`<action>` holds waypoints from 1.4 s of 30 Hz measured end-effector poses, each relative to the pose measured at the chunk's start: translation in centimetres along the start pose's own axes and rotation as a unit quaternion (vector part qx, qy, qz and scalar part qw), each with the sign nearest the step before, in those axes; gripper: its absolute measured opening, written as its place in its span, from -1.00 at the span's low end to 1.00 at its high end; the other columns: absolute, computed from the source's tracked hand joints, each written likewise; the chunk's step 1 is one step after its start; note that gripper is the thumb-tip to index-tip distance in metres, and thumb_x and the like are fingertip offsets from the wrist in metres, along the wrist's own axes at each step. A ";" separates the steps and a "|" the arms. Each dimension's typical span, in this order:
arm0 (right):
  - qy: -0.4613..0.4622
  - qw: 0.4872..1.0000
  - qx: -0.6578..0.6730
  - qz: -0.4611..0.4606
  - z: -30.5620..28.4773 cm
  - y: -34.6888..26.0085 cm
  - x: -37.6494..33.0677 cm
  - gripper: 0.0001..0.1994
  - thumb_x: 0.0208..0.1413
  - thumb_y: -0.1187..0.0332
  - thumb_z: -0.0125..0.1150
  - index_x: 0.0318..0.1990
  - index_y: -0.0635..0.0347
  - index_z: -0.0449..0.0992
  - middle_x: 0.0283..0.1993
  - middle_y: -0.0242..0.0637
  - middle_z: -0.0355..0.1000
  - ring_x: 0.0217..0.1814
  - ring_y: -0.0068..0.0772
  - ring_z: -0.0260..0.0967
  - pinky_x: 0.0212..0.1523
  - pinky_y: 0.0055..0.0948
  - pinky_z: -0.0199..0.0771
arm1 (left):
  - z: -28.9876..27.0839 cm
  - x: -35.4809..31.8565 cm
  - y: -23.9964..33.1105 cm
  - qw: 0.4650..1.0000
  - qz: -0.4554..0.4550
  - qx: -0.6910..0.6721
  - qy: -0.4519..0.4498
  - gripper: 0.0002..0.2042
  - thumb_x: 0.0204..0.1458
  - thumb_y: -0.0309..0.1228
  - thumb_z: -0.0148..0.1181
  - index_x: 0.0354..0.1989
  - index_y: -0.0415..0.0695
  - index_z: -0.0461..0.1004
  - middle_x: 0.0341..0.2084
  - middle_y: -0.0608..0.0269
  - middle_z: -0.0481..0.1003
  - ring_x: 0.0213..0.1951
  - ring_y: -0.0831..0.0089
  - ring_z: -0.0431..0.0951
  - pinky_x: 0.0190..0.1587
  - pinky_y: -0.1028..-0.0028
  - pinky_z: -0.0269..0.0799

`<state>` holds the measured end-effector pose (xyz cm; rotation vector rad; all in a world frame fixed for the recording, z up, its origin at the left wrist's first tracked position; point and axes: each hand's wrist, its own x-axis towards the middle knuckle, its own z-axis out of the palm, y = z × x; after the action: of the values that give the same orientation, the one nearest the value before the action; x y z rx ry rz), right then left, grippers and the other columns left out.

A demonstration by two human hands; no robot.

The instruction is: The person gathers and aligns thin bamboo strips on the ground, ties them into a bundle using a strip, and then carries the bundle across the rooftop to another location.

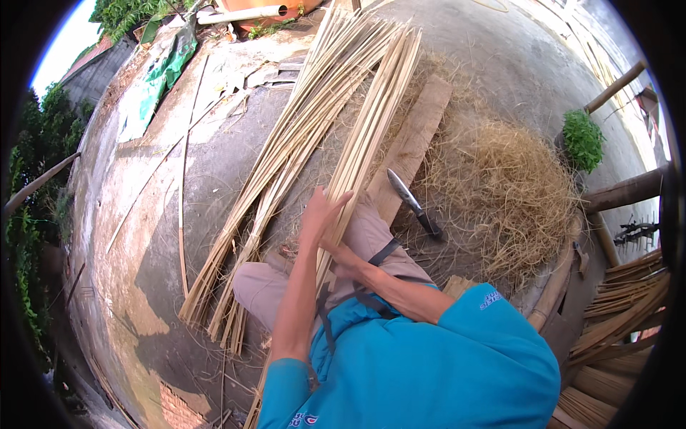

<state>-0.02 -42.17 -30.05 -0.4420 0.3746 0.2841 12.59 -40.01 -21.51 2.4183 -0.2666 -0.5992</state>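
Bundle of pale split strips (375, 129), running from between the legs (256, 289) toward the far side, just left of the plank (420, 118). Across its upper face, reaching in from the left, a left hand (324, 212) with fingers partly extended toward the right; cannot tell whether clamped on the strips or merely resting. Nearer the body (421, 357), against the bundle's right side, a right hand (346, 262) with fingers partly hidden; cannot tell how firmly closed.

For good handling, probably best to hold both hands on this one bundle, one farther and one nearer, to share its length. Press inward from both sides rather than only downward, to stop loose strips from fanning out. Slide along the grain, never across it, given likely splinters on split edges against bare skin. Check the near end, hard to see between the hands and the body, for strays. Watch the far end too, close to the larger heap of strips (279, 161) on the left and apt to snag there. Mind the knife (413, 203) beyond the right hand, with bare blade angled far-left over the plank's near end; steer fingers clear of it. Leave the tangle of shavings (507, 193) at the right out of the bundle.
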 end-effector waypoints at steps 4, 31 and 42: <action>0.006 0.997 -0.070 -0.010 -0.6 0.9 0.5 -0.47 0.18 0.16 0.34 0.19 0.22 0.32 0.04 -0.33 0.44 0.04 -0.37 0.44 0.08 -0.30 0.51 | -0.5 2.4 -1.1 0.991 -0.098 -0.021 -0.085 0.18 -0.31 0.44 0.30 0.25 -0.45 0.24 0.02 -0.34 0.46 0.03 0.03 0.55 0.06 0.22 0.45; 0.230 0.956 -0.083 -0.164 -6.7 -22.6 2.4 0.20 -0.12 -0.43 0.29 0.48 0.11 -0.20 0.46 0.07 -0.06 0.46 0.05 -0.01 0.39 -0.03 0.12 | -10.5 -19.3 -13.4 0.951 -0.154 -0.141 -0.230 -0.30 -0.25 -0.07 0.57 0.02 -0.32 0.53 -0.22 0.11 0.60 -0.17 0.40 0.58 -0.11 0.39 0.48; -0.040 0.979 0.065 -0.190 0.3 -16.7 0.6 -0.20 0.16 -0.10 0.03 0.33 0.45 0.14 0.24 0.14 0.30 0.25 0.03 0.36 0.27 -0.01 0.43 | -12.9 -28.8 -27.1 0.919 -0.290 -0.051 -0.263 -0.27 0.11 0.27 0.08 0.04 -0.26 0.54 -0.13 -0.01 0.59 -0.07 0.30 0.52 0.06 0.32 0.39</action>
<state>6.38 -56.40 -24.01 -0.3627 0.2226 -0.0938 -5.28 -2.54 -19.00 2.1760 0.2811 -1.4933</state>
